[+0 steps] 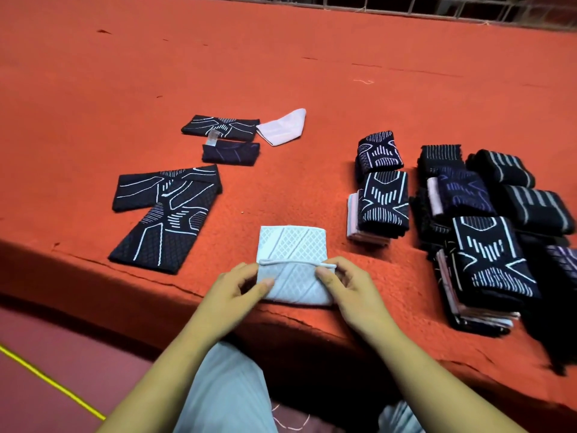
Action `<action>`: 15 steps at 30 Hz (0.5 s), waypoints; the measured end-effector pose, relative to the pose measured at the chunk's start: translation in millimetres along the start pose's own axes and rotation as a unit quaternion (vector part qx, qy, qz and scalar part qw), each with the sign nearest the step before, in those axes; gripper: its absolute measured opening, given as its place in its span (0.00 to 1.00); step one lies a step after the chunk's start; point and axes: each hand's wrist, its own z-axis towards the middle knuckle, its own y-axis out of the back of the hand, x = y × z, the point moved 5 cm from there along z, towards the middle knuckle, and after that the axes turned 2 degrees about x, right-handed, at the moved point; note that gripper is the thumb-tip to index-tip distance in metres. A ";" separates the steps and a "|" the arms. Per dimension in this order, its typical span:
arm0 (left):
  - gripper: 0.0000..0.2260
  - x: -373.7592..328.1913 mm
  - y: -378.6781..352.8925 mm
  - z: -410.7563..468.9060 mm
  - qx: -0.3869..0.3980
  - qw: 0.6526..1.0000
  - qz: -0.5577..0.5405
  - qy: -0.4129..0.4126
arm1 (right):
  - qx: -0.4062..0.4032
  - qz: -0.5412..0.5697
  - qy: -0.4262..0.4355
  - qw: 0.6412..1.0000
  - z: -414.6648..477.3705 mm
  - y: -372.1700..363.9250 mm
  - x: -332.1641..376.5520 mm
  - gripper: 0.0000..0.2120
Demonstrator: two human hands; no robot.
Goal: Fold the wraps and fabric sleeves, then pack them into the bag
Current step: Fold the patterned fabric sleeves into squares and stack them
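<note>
Now pinching the half-folded white sleeve [293, 245] at the mat's [312, 73] near edge, gripping its left side with the left hand [240, 285] and its right side with the right hand [340, 282], thumbs pressing on top. Counting four black sleeves [162, 232] lying flat further left, one pale sleeve [282, 128] beside them, and one small tag [211, 138] there, failing to read its writing. Finding the folded stacks [384, 201] on the right too blurred and overlapping for counting.

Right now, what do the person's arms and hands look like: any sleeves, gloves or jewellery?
The left hand and right hand are bare: no gloves, rings or watch show. The left forearm and right forearm are uncovered to the frame's edge, no sleeve in view. Pale blue-grey ribbed trousers show below them.
</note>
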 end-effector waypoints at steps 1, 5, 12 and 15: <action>0.18 0.8 0.7 1.3 -0.013 1.000 0.006 0.005 | -0.005 -0.010 -0.004 1.000 -0.2 1.3 -1.2 0.05; 0.21 7.6 -5.4 7.8 -0.038 0.997 0.044 0.044 | -0.047 -0.051 -0.021 0.997 1.7 3.9 -9.3 0.10; 0.17 5.2 -12.9 8.1 -0.124 0.978 0.163 0.048 | -0.132 -0.110 -0.035 0.984 5.1 2.8 -10.6 0.11; 0.12 2.5 -15.7 4.4 -0.151 0.969 0.194 0.030 | -0.149 -0.139 -0.038 0.978 5.2 1.3 -9.6 0.09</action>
